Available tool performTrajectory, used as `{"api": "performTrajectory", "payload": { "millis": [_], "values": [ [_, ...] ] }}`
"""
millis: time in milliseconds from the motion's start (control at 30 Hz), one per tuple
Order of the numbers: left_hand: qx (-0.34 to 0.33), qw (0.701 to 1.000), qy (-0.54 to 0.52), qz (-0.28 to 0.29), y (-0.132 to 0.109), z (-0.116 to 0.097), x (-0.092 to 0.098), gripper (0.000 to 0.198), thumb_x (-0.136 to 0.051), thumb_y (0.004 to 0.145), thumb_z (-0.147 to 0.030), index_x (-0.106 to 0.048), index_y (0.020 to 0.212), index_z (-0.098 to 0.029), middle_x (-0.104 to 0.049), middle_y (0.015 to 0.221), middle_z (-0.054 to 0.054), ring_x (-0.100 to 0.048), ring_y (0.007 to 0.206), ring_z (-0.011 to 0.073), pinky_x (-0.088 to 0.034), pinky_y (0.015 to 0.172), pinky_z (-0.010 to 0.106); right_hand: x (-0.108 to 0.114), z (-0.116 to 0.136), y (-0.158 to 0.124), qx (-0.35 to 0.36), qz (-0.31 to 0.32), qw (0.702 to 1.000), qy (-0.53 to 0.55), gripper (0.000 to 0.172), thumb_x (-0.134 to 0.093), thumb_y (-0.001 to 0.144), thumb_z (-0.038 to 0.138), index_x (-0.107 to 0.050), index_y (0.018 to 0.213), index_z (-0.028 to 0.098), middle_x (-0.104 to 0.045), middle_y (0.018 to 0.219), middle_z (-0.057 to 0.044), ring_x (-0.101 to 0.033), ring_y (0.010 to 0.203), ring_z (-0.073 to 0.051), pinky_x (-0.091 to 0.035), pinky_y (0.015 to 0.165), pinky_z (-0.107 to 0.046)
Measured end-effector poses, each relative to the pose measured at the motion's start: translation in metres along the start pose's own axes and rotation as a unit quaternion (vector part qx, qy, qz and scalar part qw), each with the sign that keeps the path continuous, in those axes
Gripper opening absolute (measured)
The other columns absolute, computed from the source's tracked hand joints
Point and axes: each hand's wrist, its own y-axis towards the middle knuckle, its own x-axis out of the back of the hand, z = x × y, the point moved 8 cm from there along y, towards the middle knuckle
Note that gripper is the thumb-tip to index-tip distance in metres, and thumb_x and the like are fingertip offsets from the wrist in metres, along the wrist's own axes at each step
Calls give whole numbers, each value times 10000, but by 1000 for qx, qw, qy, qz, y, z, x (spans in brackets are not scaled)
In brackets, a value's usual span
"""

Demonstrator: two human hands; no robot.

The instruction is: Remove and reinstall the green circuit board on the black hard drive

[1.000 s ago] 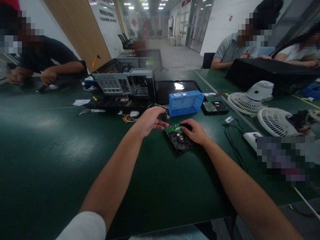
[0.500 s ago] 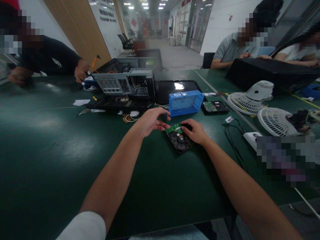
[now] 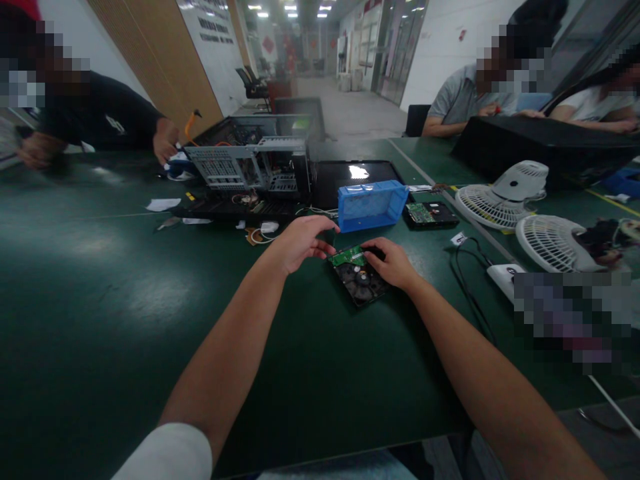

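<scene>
A hard drive point(image 3: 363, 283) lies on the table in front of me, its black underside up and a green circuit board point(image 3: 347, 257) along its far end. My right hand point(image 3: 393, 263) grips the drive's right edge, thumb over the board's end; its other fingers are mostly hidden. At the drive's far left corner, my left hand point(image 3: 307, 243) has its fingers curved and apart, thumb stretched forward. Its fingertips are at the corner; whether they touch it I cannot tell. Just beyond both hands a blue plastic bin point(image 3: 373, 205) rests on its side.
Another hard drive point(image 3: 431, 215) lies right of the bin. An opened computer case point(image 3: 250, 163) stands at back left. Fan parts point(image 3: 487, 205) and a power strip point(image 3: 505, 273) with a cable lie to the right. A person point(image 3: 110, 113) sits across at left; others sit at far right.
My left hand has drawn back slightly to the left, its fingertips shifting off the board toward the drive's corner. My right hand and the drive look almost unchanged.
</scene>
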Motion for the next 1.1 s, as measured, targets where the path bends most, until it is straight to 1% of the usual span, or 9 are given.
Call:
{"api": "performTrajectory", "payload": {
  "millis": [100,233,300,433,533,700,833,967,1100],
  "values": [
    [-3,1000,7,-2,1,0,1,232,-650,803,-369,-711,904,-169,-677,1011,103,-648,615,137,-453,487,232,0,-3,-1,-14,1,1000,12,270,-575,904,206,-716,1132,237,-726,1136,-70,-666,1052,-251,-508,983,-451],
    [-8,1000,14,-7,1,-2,1,254,-644,806,-387,-713,929,-176,-677,994,98,-640,602,138,-448,480,238,0,-2,-2,-19,18,999,32,393,-571,825,114,-704,1172,240,-722,1157,-58,-662,1068,-248,-509,996,-448],
    [-7,1000,12,-18,1,-2,3,271,-652,801,-388,-698,961,-175,-675,996,96,-641,593,139,-446,474,240,-1,-1,-2,-17,23,999,40,426,-566,803,96,-698,1183,236,-717,1170,-60,-660,1080,-250,-507,1003,-447],
    [-4,999,-7,-39,1,-1,6,307,-670,791,-372,-643,1020,-169,-663,1006,96,-647,584,141,-452,471,243,0,0,-2,-13,23,999,40,432,-562,795,102,-697,1184,234,-713,1169,-65,-656,1083,-260,-503,1012,-459],
    [-5,999,-13,-47,2,0,8,307,-667,798,-371,-617,1023,-169,-650,997,89,-652,578,143,-452,468,245,0,1,-2,0,24,999,39,429,-561,789,105,-695,1176,231,-708,1163,-69,-648,1090,-264,-493,1021,-470],
    [-6,999,-10,-46,3,1,8,292,-683,804,-378,-604,996,-173,-653,1003,84,-663,589,145,-463,475,248,0,3,0,37,20,998,48,437,-562,767,96,-689,1163,232,-687,1180,-72,-621,1137,-270,-465,1052,-477],
    [-7,999,-16,-42,3,1,6,299,-716,801,-394,-600,970,-175,-659,1016,79,-668,601,145,-457,470,246,0,2,1,45,20,998,50,453,-561,753,93,-690,1165,233,-676,1195,-77,-601,1165,-283,-451,1067,-493],
    [-9,999,-16,-29,2,1,4,290,-717,814,-404,-607,960,-179,-660,993,68,-662,604,142,-443,460,237,-3,0,1,41,25,998,40,442,-554,781,105,-695,1181,228,-667,1206,-85,-591,1174,-282,-443,1075,-494],
    [-10,999,-16,-27,2,1,4,284,-716,818,-399,-612,961,-176,-650,992,65,-661,602,144,-449,461,242,-4,-1,1,31,19,999,22,364,-527,893,189,-710,1205,222,-659,1217,-98,-581,1181,-279,-429,1082,-498]
  ]
}}
